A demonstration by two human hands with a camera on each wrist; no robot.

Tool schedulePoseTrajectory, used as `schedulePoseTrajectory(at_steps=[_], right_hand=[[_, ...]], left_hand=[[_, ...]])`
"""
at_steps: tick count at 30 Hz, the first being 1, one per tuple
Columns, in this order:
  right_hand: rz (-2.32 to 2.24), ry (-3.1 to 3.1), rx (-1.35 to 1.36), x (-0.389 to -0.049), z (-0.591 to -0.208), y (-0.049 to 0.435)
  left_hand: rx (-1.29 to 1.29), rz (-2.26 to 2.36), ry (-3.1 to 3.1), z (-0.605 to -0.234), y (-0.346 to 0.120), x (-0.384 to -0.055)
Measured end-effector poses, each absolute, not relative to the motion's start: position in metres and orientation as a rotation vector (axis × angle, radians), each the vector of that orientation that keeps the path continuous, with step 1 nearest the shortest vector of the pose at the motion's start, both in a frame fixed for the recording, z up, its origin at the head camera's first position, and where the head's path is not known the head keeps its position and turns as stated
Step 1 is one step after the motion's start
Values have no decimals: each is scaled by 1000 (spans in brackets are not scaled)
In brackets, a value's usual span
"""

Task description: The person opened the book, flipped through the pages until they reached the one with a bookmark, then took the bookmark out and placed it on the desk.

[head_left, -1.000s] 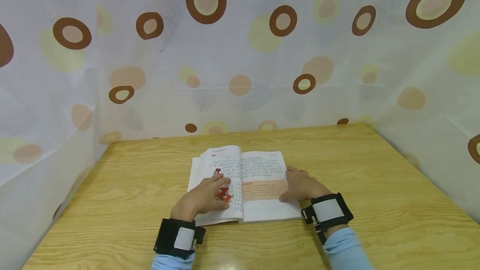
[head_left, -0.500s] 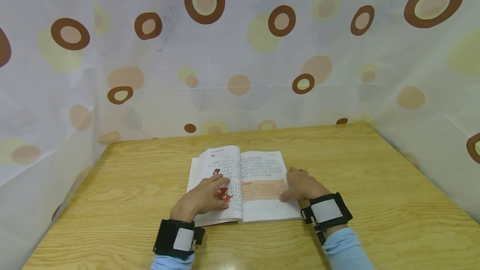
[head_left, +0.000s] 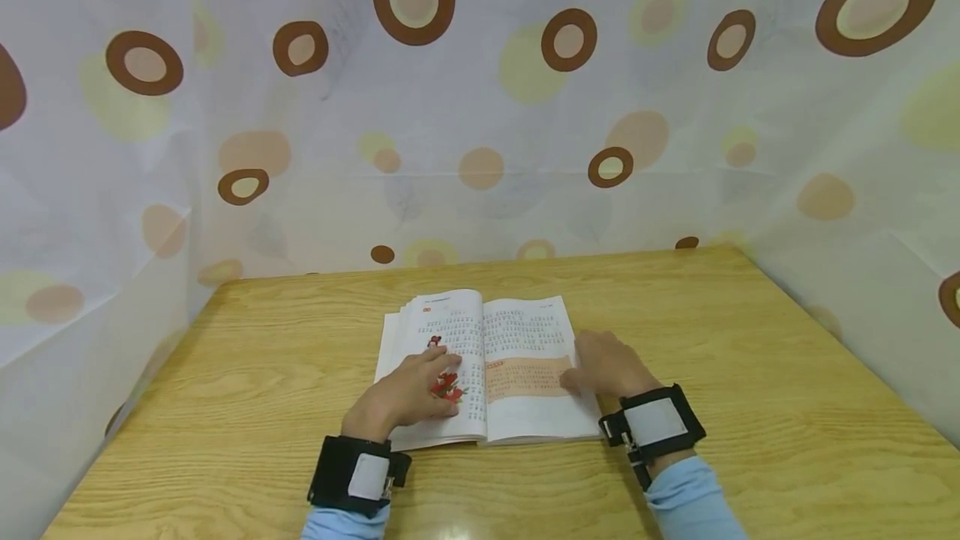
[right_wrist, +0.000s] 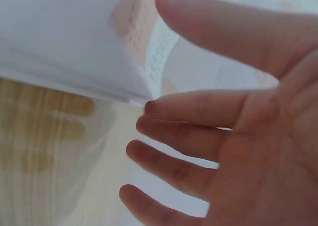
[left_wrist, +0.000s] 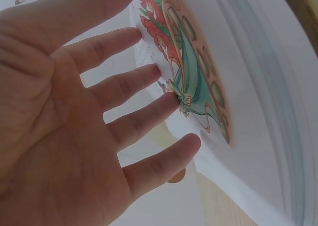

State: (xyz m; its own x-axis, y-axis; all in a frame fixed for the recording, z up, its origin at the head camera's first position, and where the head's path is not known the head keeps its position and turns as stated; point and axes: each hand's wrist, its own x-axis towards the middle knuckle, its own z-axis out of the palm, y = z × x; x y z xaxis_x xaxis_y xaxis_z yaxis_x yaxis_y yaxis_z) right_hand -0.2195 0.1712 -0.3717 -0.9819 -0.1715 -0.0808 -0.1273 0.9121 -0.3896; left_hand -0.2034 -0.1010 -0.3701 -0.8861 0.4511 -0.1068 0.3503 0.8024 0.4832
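Note:
An open book (head_left: 525, 423) lies on the wooden table, with printed text on both pages and red flowers on the left one. My left hand (head_left: 408, 390) rests on the left page, its fingers spread and fairly straight; in the left wrist view the fingertips touch or nearly touch the page beside a coloured picture (left_wrist: 191, 82). At the book's right edge is my right hand (head_left: 611, 365). In the right wrist view its index fingertip meets the edge of the right page (right_wrist: 74, 52), while the thumb stands apart from the index finger, over the page side.
The wooden table (head_left: 750, 357) extends around the book. Behind it and at both sides hangs a white sheet (head_left: 480, 90) with brown, yellow and peach circles. Each wrist wears a black strap (head_left: 348, 473) over a light blue sleeve.
My right thumb has shifted slightly up along the right page, and that hand's fingers have drawn together a little. The right page's upper edge sits slightly higher. My left hand stays in place.

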Motion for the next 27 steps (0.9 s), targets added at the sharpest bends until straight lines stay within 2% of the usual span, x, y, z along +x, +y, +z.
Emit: schedulePoseTrajectory(at_steps=[9, 27], right_hand=[[-852, 3136, -298, -224, -372, 177], [-770, 3133, -291, -222, -370, 180]], left_hand=[[613, 664, 2782, -371, -101, -203], [621, 660, 2787, -371, -100, -204]])
